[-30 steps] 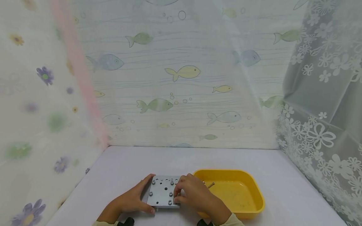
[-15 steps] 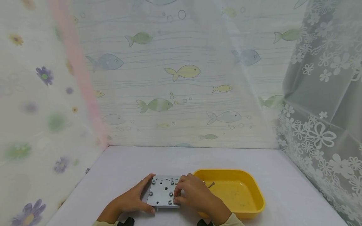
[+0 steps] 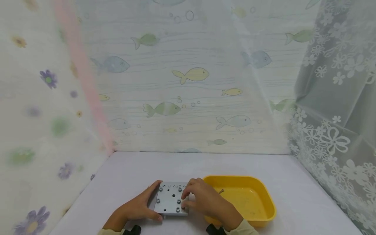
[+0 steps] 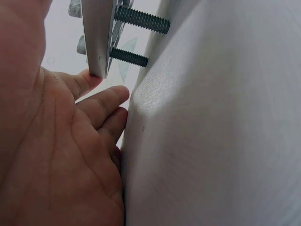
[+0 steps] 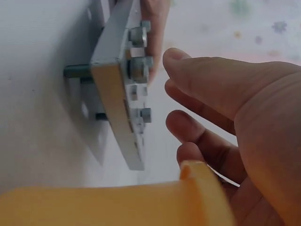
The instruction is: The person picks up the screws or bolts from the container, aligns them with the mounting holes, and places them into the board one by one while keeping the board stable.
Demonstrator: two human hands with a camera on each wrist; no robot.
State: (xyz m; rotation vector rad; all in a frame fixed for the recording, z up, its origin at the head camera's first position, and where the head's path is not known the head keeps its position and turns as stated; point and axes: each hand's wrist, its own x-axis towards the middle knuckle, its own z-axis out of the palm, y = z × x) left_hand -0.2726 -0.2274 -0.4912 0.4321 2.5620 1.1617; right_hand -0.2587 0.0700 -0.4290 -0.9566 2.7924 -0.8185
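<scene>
A silver metal plate (image 3: 168, 206) with holes and several socket-head screws (image 3: 178, 201) lies in front of me in the head view. Dark threaded shanks (image 4: 141, 20) stick out of its underside in the left wrist view. My left hand (image 3: 136, 205) grips the plate's left side, thumb at the near edge and a finger at the far corner. Over the plate's right edge hovers my right hand (image 3: 205, 200). The right wrist view shows its thumb and fingers apart, with nothing between them and a small gap to the screw heads (image 5: 138, 69).
A yellow tray (image 3: 268, 205) stands right of the plate, partly under my right forearm. One loose screw (image 3: 221, 191) shows inside it. White cloth (image 3: 141, 163) covers the table, and patterned curtains (image 3: 188, 98) hang behind and at both sides.
My right hand's fingers have come away from the plate's lower right part and spread, and the hand has shifted slightly right. The left hand keeps its grip.
</scene>
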